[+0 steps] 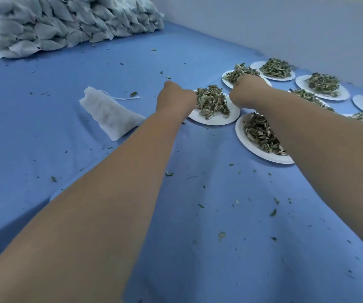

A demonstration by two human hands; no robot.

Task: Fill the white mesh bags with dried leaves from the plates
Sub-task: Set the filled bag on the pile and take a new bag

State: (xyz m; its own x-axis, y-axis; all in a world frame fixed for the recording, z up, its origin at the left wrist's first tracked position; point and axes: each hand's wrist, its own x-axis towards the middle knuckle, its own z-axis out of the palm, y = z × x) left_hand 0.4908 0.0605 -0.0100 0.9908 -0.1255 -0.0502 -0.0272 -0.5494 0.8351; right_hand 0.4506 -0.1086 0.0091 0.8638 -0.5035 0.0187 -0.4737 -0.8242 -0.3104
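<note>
— Though both your hands reach the plate, can either grip be entered?
— No. Item 1, left hand: at the plate's left rim, back of the hand toward you, fingers hidden behind it. I cannot tell whether it holds anything. Item 2, right hand: at the plate's right side, fingers also hidden, so the same entry applies.

— Item 3?
— Leaves: heaped on the plate, between your two hands.

— And the bag?
— Item 4, bag: flat on the cloth, left of the plate, apart from it, and in neither hand. Its long axis runs from far-left to near-right, and the near end points at your left forearm. The string trails from the far end toward the plate, so the mouth is probably at that end.

— Which hand for it?
— By my reckoning, the left. The bag lies on the left side of the plate, while your right hand is on the right side. The leaves must go left from the plate, or the bag must come right.

— Remainder?
— Pile of stuffed bags, far left of the plate. More plates of leaves, right of the plate.
</note>
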